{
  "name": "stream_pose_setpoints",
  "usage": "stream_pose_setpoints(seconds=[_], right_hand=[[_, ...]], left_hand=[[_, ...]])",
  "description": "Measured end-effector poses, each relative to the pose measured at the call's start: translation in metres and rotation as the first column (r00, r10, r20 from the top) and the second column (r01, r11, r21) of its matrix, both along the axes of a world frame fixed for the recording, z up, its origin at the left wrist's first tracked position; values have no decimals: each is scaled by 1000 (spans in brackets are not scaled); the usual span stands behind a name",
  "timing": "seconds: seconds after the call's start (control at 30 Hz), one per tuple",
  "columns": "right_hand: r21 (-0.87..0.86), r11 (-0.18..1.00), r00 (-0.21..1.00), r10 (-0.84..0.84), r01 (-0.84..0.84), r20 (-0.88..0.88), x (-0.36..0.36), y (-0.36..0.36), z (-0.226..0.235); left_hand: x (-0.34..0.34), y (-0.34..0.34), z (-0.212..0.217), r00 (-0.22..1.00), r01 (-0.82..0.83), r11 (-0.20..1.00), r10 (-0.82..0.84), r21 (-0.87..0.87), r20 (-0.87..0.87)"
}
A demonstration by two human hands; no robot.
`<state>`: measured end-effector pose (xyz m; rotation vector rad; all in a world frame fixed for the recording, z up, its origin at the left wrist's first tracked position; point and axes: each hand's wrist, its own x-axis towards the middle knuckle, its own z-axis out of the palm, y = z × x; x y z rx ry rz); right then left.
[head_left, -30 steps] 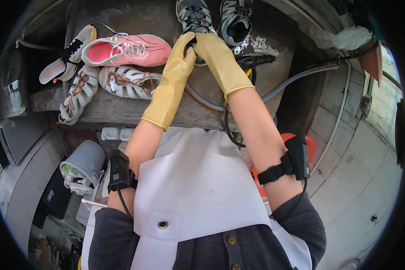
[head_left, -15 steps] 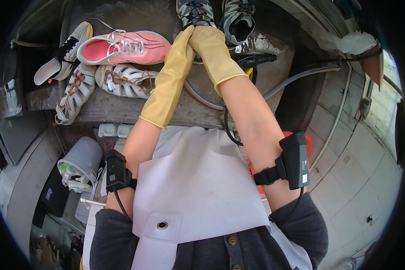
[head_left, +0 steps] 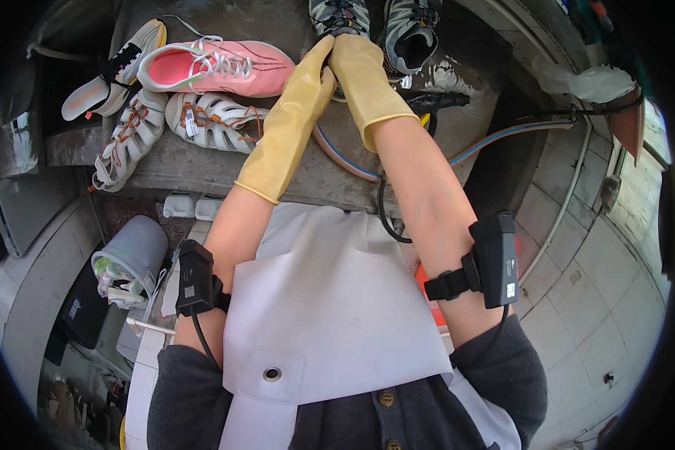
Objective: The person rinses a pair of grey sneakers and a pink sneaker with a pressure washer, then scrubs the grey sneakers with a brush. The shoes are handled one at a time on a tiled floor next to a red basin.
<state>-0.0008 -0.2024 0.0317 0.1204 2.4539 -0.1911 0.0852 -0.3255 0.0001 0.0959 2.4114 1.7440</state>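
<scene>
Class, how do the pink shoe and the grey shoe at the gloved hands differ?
The pink shoe has white laces; the grey shoe has dark ones. The pink shoe shows almost whole; the grey shoe is partly hidden by the left hand and right hand. Both are lace-up shoes.

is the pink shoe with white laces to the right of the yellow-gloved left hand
No, the pink shoe with white laces lies to the left of the yellow-gloved left hand.

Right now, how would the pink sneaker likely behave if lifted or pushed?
The pink sneaker would probably feel light, given its thin-looking upper. Its open, empty collar might flex if squeezed. Pushed, it could nudge the white sandal lying close beside it.
</scene>
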Motion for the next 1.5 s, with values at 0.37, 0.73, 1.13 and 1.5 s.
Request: stream_pose_setpoints(seconds=[0.37,0.73,1.13,1.5], right_hand=[[-611,620,842,-516,493,156,-14,49,-26],[26,997,997,68,-67,-28,-23,13,70],[407,668,549,744,-623,-379,146,31,67],[-27,975,929,-220,222,-297,119,33,112]], left_hand=[[-7,2,17,997,57,969,-66,-239,-30],[-12,4,32,964,255,829,-179,-497,196],[34,18,10,978,194,958,-170,-211,125],[-20,11,74,922,-1,824,-219,-566,-319]])
